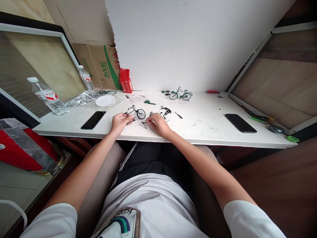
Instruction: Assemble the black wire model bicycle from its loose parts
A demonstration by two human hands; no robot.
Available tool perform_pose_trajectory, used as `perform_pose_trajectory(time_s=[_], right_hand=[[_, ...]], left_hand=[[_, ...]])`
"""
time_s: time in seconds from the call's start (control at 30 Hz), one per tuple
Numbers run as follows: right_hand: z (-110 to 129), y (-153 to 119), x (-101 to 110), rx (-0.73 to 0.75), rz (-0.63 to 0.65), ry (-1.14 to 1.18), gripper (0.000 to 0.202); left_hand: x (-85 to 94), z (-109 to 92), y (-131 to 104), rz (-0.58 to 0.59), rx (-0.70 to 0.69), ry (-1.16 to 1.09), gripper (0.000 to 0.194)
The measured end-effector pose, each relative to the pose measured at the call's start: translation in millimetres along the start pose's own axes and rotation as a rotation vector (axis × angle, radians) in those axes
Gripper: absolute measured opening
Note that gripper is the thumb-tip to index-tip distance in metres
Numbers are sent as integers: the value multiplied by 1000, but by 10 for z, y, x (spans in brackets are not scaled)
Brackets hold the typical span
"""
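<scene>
A white panel [205, 46] is rising behind the desk [208, 129]; 2 framed panes [37, 62] are flanking it; a beige wall [81, 19] is showing upper left; soft light is spreading.

Diffuse light is brightening the white tabletop [205, 129]; shadow is darkening the space [230, 157] beneath it. Wide-angle distortion is stretching the framed panels [37, 66] at both side edges.

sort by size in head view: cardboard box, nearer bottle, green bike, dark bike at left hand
1. Cardboard box
2. Nearer bottle
3. Green bike and dark bike: too alike to rank, as the left hand partly covers the dark one
</scene>
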State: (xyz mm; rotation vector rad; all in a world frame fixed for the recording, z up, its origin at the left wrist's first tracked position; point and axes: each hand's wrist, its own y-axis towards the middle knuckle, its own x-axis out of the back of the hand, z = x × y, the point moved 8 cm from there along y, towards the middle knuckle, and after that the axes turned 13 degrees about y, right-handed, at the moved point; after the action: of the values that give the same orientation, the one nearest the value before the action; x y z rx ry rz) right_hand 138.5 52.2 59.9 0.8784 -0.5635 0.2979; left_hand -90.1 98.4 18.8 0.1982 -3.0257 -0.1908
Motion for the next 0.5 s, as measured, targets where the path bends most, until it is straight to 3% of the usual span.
perform_pose_trajectory(time_s=[0.23, 0.5], right_hand=[[118, 1, -20, 14, 37, -114, 28], [209, -69, 26, -14, -42, -439, 38]], left_hand=[[-38, -75, -49, -66, -116, 117, 47], [-440, -229, -315, 140, -95, 65, 60]])
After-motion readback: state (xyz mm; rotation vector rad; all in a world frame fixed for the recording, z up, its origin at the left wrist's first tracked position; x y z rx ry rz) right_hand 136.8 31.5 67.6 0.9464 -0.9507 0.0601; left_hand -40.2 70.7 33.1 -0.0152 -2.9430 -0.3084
